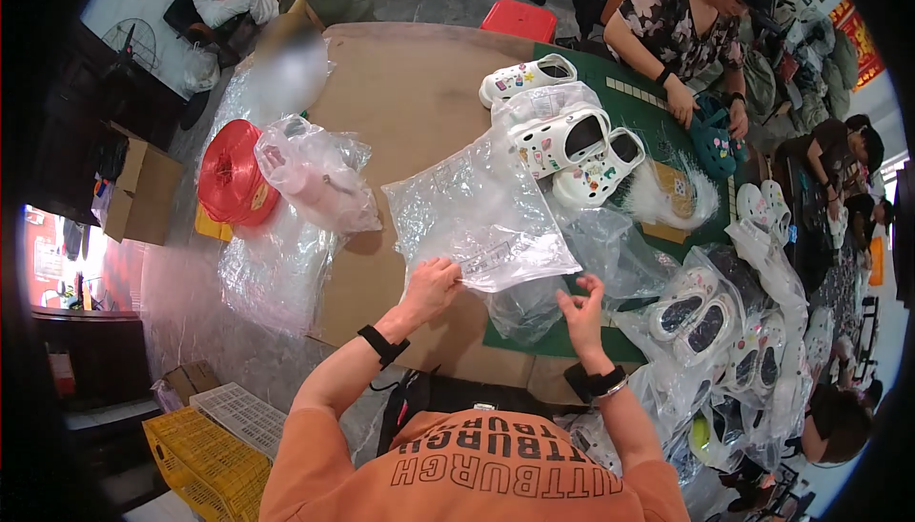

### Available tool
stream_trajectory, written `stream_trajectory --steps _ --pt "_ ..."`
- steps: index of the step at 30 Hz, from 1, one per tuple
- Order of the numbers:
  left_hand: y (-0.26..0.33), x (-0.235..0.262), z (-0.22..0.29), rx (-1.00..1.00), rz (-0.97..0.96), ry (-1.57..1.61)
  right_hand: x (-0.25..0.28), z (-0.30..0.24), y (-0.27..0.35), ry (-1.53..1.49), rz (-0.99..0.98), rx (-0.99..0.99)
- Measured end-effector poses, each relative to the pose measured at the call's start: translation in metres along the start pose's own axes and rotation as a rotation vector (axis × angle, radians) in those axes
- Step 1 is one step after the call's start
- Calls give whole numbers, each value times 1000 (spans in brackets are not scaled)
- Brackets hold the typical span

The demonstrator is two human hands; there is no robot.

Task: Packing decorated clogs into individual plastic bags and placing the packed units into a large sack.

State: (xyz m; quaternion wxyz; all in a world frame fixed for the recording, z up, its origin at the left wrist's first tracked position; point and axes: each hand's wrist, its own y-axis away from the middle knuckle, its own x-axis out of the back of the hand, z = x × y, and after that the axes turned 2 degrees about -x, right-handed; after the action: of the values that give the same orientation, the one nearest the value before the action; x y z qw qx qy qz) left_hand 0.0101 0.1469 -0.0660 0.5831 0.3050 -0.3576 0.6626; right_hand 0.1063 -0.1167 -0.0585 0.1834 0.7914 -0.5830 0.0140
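A flat clear plastic bag [453, 203] lies on the cardboard-covered table in front of me. My left hand [432, 286] is closed on its near edge, fingers pinched together. Beside the bag's near right corner, my right hand [583, 314] has its thumb and fingers apart and holds nothing. Past the bag, toward the far right, lie white clogs with colourful charms: one clog [545, 148] overlaps another clog [593, 179], and a third clog [510, 83] sits behind them. More loose clear plastic [615, 250] is spread right of the bag.
A red roll of plastic twine [232, 174] and a crumpled clear bag [319, 179] stand at the left on plastic sheets. Bagged clogs [691, 317] pile up at the right. Across the green mat [634, 93], a co-worker handles a teal clog [713, 145]. Yellow crates [205, 460] are lower left.
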Motion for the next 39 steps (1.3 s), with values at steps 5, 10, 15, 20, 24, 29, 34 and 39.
stream_trajectory --steps 5,10,15,20,24,29,34,39 --pt "-2 6 8 6 -119 168 -11 -20 -19 -264 -110 58" --pt "5 13 10 144 -126 285 -10 -20 -21 -41 -158 3" --pt "6 17 7 226 56 272 -13 9 -17 484 -77 391" --pt "0 1 3 172 115 146 -17 12 -12 469 -293 174" --pt "18 -37 -26 121 -252 -48 -3 -13 -27 731 -19 538" --pt "29 -62 -32 195 -487 -179 48 -10 -50 1059 117 506" --pt "24 -58 -34 211 -706 -156 62 49 -51 1064 -104 243" --pt "-23 -47 -1 383 -540 710 31 57 1 1035 -205 578"
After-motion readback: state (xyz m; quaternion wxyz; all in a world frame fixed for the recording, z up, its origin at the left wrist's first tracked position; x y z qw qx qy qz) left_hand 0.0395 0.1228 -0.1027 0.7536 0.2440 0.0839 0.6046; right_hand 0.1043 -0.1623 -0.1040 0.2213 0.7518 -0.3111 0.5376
